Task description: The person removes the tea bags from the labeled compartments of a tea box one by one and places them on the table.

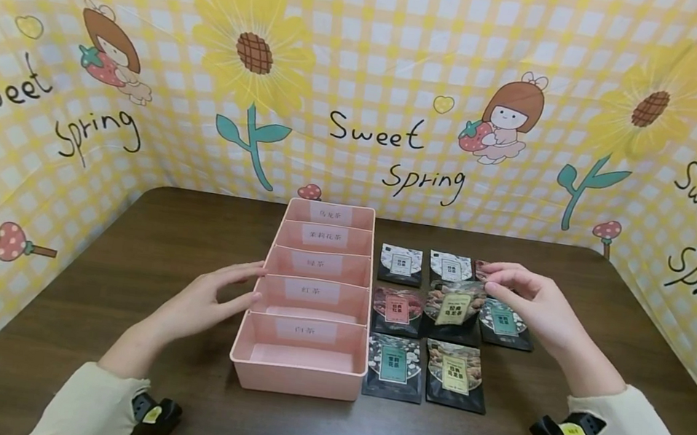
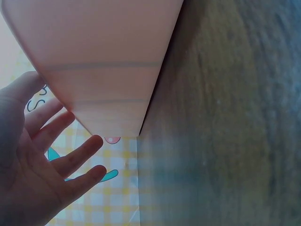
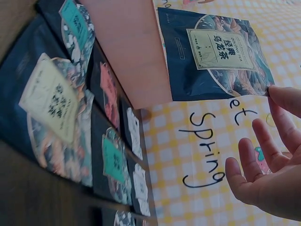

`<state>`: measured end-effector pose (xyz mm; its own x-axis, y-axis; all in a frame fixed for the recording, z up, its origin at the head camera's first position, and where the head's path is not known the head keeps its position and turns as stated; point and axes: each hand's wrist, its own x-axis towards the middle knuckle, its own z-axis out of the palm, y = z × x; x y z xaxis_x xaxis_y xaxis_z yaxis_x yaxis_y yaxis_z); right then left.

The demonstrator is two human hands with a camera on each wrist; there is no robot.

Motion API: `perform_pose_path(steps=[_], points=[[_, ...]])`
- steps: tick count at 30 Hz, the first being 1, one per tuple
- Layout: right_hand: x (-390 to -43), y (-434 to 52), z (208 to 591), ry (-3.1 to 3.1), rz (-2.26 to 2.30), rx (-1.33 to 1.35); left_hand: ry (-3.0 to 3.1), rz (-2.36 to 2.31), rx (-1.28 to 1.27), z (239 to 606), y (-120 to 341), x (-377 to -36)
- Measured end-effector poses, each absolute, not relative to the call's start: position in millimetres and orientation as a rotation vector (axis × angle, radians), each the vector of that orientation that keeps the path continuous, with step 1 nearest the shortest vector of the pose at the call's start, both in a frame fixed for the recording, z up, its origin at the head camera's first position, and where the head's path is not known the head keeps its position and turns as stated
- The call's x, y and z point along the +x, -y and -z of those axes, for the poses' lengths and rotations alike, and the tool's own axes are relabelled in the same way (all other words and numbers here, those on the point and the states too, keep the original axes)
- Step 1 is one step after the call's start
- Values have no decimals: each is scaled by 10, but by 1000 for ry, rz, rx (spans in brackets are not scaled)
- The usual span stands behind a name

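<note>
My right hand [image 1: 532, 304] pinches a black tea sachet with a yellow label [image 1: 454, 308] by a top corner between thumb and index finger. In the right wrist view this sachet [image 3: 211, 56] hangs above the table, while the other fingers of that hand [image 3: 268, 169] are spread. A pink divided box [image 1: 297, 380] with a paper label in each compartment stands left of the sachets. At its left rim rests my left hand [image 1: 198, 304], its fingers fairly straight; the left wrist view shows fingertips [image 2: 68, 117] near the pink wall [image 2: 108, 42].
Beside the box several sachets lie flat: white-labelled ones [image 1: 400, 265] at the back, a red-labelled one [image 1: 398, 311], teal-labelled ones [image 1: 395, 365] and a yellow-labelled one [image 1: 456, 375] in front. A checked cloth [image 1: 368, 66] hangs behind the brown table [image 1: 169, 377].
</note>
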<state>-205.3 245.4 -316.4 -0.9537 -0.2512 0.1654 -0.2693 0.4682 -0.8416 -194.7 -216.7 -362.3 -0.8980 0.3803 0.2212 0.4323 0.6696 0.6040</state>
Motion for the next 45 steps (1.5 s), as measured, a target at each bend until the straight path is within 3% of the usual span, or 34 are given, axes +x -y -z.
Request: perform_pose_path(steps=[20, 45], points=[[-1843, -2820, 3376, 2740, -1483, 400, 2801, 1027, -670, 3627, 2165, -1945], [-1839, -3467, 3632, 2951, -1486, 348, 2810, 1042, -673, 3620, 2169, -1946]])
